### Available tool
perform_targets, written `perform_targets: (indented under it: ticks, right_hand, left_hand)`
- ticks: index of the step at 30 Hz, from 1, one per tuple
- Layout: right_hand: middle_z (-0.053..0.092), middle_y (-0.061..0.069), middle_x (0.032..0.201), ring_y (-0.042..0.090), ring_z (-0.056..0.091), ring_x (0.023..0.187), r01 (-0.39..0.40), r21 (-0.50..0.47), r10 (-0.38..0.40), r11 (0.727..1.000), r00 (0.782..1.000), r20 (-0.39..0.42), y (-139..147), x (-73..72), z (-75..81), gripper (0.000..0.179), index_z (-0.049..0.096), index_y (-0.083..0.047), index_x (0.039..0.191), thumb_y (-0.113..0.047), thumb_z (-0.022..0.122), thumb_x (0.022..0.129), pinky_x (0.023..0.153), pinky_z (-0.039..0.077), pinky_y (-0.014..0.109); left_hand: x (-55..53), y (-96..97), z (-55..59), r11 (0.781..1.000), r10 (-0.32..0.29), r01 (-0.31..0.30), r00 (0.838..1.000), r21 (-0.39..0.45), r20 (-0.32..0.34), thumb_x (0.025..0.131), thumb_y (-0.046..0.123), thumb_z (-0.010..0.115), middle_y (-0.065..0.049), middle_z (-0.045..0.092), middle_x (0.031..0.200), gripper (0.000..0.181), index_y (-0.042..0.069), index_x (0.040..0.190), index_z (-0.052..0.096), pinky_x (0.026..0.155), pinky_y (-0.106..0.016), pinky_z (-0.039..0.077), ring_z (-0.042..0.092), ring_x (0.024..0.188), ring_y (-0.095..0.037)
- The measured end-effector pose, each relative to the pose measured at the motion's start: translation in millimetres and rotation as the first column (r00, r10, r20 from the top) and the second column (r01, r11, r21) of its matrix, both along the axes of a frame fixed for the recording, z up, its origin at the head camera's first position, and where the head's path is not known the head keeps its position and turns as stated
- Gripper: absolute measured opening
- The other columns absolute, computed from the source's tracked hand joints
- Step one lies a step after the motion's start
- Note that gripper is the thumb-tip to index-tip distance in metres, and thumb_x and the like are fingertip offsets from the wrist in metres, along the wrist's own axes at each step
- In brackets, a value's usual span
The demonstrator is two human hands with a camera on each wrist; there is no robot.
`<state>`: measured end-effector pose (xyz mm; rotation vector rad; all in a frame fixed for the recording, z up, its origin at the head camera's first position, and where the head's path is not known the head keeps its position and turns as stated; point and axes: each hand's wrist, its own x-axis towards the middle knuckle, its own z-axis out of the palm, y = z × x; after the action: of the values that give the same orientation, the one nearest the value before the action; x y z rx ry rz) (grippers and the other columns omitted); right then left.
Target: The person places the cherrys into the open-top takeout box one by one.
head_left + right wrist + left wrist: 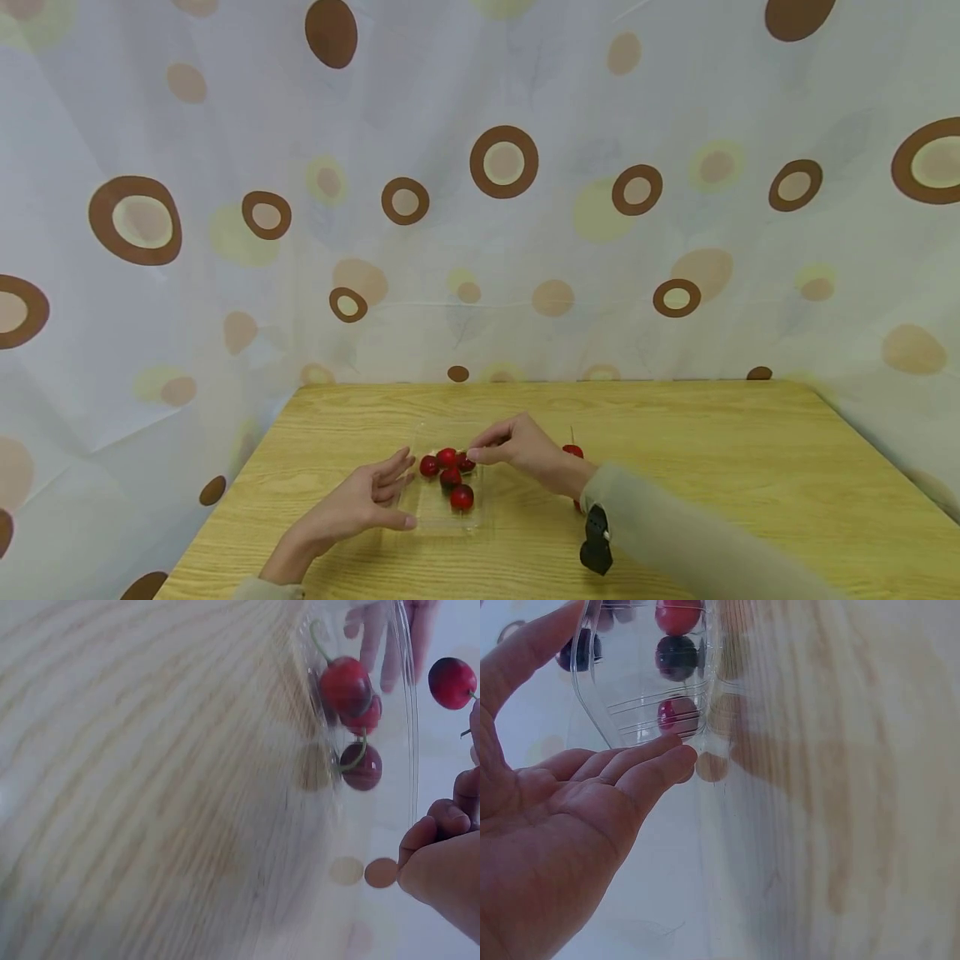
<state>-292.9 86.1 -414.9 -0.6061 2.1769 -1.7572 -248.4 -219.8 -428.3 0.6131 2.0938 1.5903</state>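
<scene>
A clear plastic box (431, 510) with several dark red cherries (450, 478) in it lies on the table. My right hand (528, 454) is over its right side, pinching the stem of a cherry (452, 683) between thumb and fingers. In the right wrist view that cherry hangs above the box rim (411, 712). My left hand (360, 500) is at the left side of the box, fingers extended and thumb spread. Its fingertips (676, 754) lie close against the clear wall; whether they touch it I cannot tell.
To the right of the box, a cherry (572, 450) with an upright stem sits on the wooden table (712, 450). Another red cherry (577, 505) shows partly behind my right wrist, which wears a black strap (596, 542). A patterned curtain (555, 250) hangs behind and at the sides.
</scene>
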Motion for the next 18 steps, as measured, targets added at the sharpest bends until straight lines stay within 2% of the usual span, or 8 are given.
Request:
perform_targets:
  ticks: [3, 9, 18]
  right_hand:
    - [0.075, 0.005, 0.104, 0.023, 0.068, 0.097, -0.007, 0.012, 0.007, 1.000, 1.000, 0.008, -11.9, 1.4, -0.8, 0.022, 0.081, 0.004, 0.110, -0.014, 0.078, 0.098, 0.098, 0.055, 0.056]
    - [0.076, 0.005, 0.099, 0.032, 0.070, 0.097, 0.003, 0.009, -0.003, 1.000, 1.000, -0.013, -20.5, 1.9, -2.7, 0.015, 0.083, -0.001, 0.103, -0.013, 0.081, 0.096, 0.092, 0.057, 0.056]
    - [0.073, 0.004, 0.096, 0.026, 0.069, 0.089, 0.017, 0.045, -0.015, 0.999, 0.999, -0.050, -26.7, 7.6, -1.0, 0.014, 0.084, -0.001, 0.101, -0.013, 0.082, 0.094, 0.087, 0.058, 0.055]
  left_hand:
    - [2.6, -3.4, 0.4, 1.000, 0.015, -0.015, 1.000, -0.001, 0.011, 0.097, 0.010, 0.077, -0.029, 0.011, 0.171, 0.100, -0.004, 0.166, 0.006, 0.123, -0.050, 0.027, 0.023, 0.155, -0.043]
    - [1.4, -1.3, 1.4, 1.000, 0.008, -0.008, 1.000, -0.003, 0.017, 0.098, 0.010, 0.077, -0.029, 0.009, 0.170, 0.101, -0.004, 0.166, 0.004, 0.123, -0.052, 0.027, 0.023, 0.154, -0.044]
    - [0.8, -1.1, 0.3, 1.000, 0.006, -0.006, 1.000, -0.013, 0.013, 0.098, 0.013, 0.077, -0.029, 0.011, 0.170, 0.101, -0.004, 0.167, 0.005, 0.123, -0.051, 0.027, 0.023, 0.154, -0.044]
